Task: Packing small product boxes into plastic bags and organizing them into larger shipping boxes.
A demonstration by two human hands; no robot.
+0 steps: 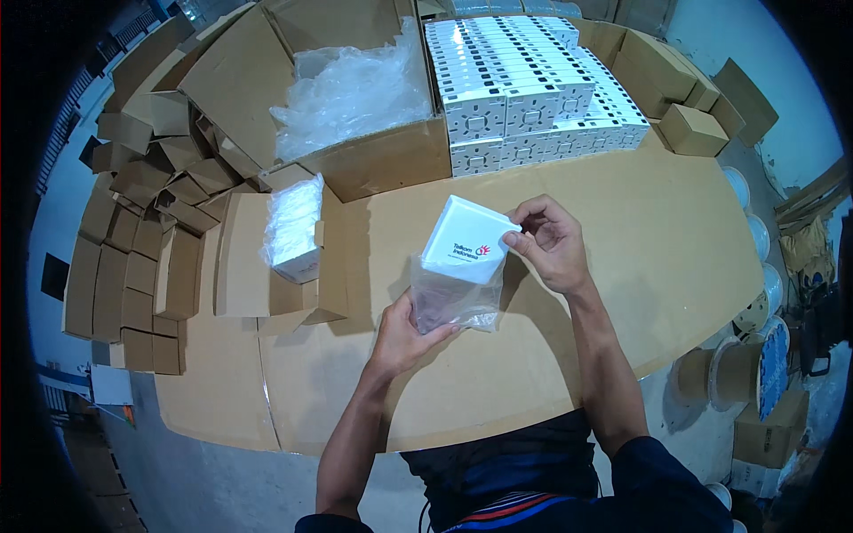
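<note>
My right hand point(549, 242) pinches the corner of a flat white square device point(466, 238) with a small red and dark mark on its face. The device sits half inside a clear plastic bag point(451, 300). My left hand point(406, 335) grips the lower left of that bag from below. Both hands hover over a table covered in brown cardboard point(657, 258). To the left, another white device wrapped in plastic point(293, 229) rests on an open flat carton point(244, 258).
A large open carton with crumpled clear plastic point(355, 89) stands at the back. Beside it are stacked rows of white printed boxes point(524, 84). Several folded small cartons point(142, 240) are piled on the left, more brown boxes point(693, 129) at back right. Cable spools point(737, 369) lie on the right floor.
</note>
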